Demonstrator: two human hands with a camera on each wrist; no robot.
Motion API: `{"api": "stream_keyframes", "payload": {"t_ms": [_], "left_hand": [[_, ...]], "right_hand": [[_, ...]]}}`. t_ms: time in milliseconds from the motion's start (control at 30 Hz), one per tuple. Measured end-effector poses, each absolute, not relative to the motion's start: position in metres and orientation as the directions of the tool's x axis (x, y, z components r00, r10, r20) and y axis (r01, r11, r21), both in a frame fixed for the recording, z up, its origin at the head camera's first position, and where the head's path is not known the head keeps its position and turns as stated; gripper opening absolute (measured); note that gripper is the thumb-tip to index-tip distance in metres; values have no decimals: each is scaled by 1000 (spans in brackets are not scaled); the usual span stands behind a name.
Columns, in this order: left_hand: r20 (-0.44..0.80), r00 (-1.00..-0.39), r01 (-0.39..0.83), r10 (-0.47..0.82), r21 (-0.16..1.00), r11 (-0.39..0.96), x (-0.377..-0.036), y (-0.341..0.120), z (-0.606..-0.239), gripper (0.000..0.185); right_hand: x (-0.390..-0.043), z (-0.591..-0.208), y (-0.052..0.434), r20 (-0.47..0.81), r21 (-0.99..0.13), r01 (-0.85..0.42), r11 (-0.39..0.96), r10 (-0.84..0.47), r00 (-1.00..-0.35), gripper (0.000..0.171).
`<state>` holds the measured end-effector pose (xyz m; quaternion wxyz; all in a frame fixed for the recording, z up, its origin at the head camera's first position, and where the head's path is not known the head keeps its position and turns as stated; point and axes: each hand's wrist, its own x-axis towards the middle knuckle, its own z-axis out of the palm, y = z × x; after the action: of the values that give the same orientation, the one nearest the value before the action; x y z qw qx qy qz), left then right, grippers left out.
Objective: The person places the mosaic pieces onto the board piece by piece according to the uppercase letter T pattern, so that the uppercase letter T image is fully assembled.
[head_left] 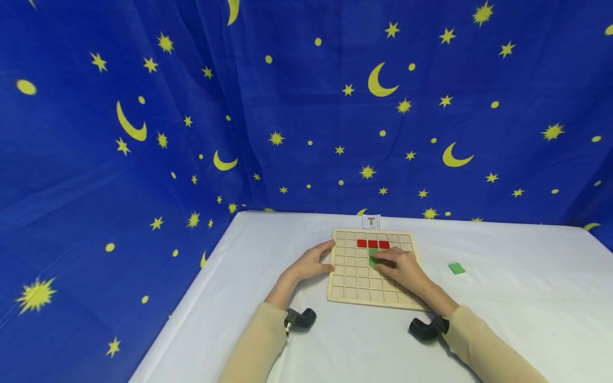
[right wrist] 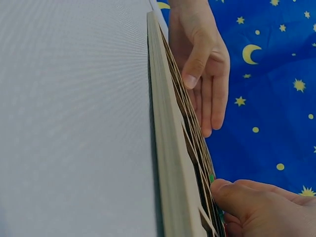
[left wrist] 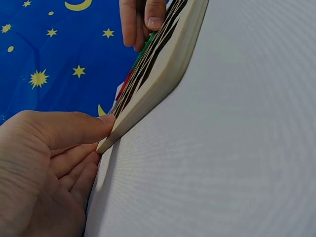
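A wooden grid board lies near the far edge of the white surface, roughly midway between its left and right edges. The left hand rests against the board's left edge, thumb on the rim and fingers relaxed beside it, its grip loose and holding nothing. The right hand lies on the board with its fingertips pressing a green tile into a cell just below a row of 3 red tiles. A second green tile lies on the surface, apart from the board's right edge. A small card stands at the board's far edge.
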<state>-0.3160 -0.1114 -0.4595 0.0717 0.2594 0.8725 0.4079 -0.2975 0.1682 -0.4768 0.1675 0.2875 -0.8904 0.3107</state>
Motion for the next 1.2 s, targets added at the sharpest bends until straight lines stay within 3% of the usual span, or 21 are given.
{"api": "stream_keyframes", "payload": {"t_ms": [100, 300, 400, 533, 733, 1200], "left_hand": [[88, -856, 393, 510, 751, 531, -316, -111, -458, 71], [86, -853, 399, 514, 743, 538, -316, -110, -458, 71], [78, -857, 392, 509, 742, 545, -315, -111, -459, 71], [77, -861, 385, 503, 746, 544, -315, -112, -460, 71], [89, -856, 396, 510, 748, 534, -316, -111, -459, 70], [89, -850, 400, 519, 750, 526, -313, -111, -458, 71]], "right_hand": [[-298, -476, 168, 473, -492, -609, 622, -396, -787, 32], [-295, -463, 165, 368, -779, -461, 424, -286, -885, 35], [-293, -450, 160, 322, -847, -412, 336, -290, -901, 37], [-288, -435, 158, 299, -873, -393, 289, -320, -899, 42], [-283, -423, 176, 273, -862, -369, 348, -294, -916, 45], [-259, -428, 276, 342, -775, -380, 505, -170, -924, 43]]}}
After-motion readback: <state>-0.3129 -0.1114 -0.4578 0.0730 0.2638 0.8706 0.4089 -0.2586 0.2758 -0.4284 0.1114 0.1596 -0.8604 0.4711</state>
